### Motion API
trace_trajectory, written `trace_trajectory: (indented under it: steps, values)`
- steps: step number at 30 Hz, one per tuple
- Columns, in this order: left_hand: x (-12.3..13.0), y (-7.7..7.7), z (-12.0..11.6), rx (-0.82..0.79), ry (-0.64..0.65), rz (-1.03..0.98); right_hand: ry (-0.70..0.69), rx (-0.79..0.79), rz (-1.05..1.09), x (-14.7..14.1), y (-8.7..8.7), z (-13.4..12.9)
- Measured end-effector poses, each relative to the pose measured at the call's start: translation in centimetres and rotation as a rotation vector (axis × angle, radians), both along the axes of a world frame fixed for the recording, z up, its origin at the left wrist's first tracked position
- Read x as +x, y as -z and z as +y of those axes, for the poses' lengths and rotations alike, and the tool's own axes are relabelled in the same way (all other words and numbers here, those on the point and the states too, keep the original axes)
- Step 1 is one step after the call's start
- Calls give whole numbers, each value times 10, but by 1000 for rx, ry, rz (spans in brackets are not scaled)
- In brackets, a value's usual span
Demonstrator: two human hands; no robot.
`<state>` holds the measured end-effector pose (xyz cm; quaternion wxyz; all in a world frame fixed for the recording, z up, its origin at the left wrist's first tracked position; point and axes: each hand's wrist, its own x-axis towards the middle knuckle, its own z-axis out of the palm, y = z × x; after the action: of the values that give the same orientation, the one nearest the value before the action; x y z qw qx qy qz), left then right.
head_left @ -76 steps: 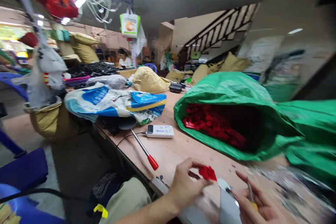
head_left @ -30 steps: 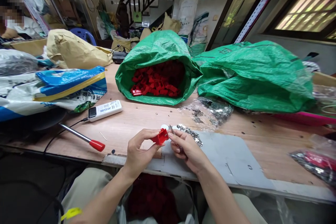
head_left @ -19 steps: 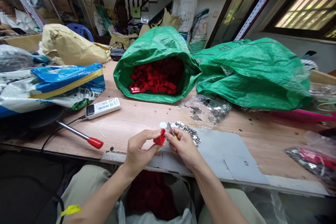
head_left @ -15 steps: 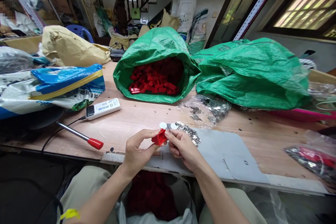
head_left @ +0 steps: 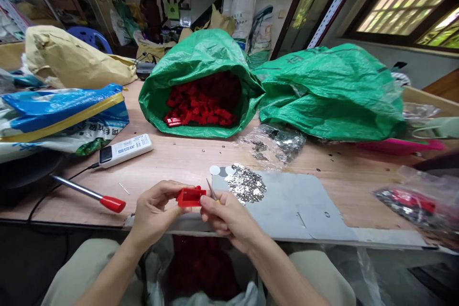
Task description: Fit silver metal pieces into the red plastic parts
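A small red plastic part (head_left: 190, 197), hollow and box-like, is gripped at its left end by my left hand (head_left: 154, 208). My right hand (head_left: 229, 215) is closed on a thin pointed metal tool (head_left: 212, 190), its tip up, and the fingertips touch the part's right end. Just beyond my right hand, a pile of small shiny metal pieces (head_left: 246, 184) lies on the grey mat (head_left: 297, 201). Many similar red parts (head_left: 201, 105) fill the open green sack (head_left: 215, 48) at the back.
A white handheld device (head_left: 125, 150) and a red-tipped metal lever (head_left: 113, 203) are on the left. Behind the pile is a clear bag of metal pieces (head_left: 287, 143). A second green sack (head_left: 333, 91) lies at the right, and another clear bag (head_left: 412, 201) near the right edge.
The view has shifted right. The red part has turned so its open side shows lengthwise. The pointed tool now sticks up from my right hand, and more of the metal pile is visible.
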<state>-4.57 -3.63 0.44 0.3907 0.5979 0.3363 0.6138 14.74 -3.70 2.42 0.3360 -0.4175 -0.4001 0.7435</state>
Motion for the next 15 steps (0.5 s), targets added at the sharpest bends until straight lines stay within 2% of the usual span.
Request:
trace_trajectory:
  steps: [3, 4, 5, 7, 10, 15]
  values:
    - [3, 3, -2, -106, -23, -7, 280, 526, -608, 29, -4, 13]
    - [5, 4, -3, -138, 0, 8, 349, 642, -781, 39, -5, 18]
    - [8, 5, -5, -169, 36, 35, 355, 706, -925, 48, -4, 22]
    - [15, 6, -8, -191, 116, 103, 279, 738, -1135, 58, -2, 28]
    - [26, 6, -12, -155, 182, 195, 192, 716, -1333, 54, 4, 32]
    - [38, 6, -12, -180, 195, 214, 147, 707, -1461, 37, 7, 33]
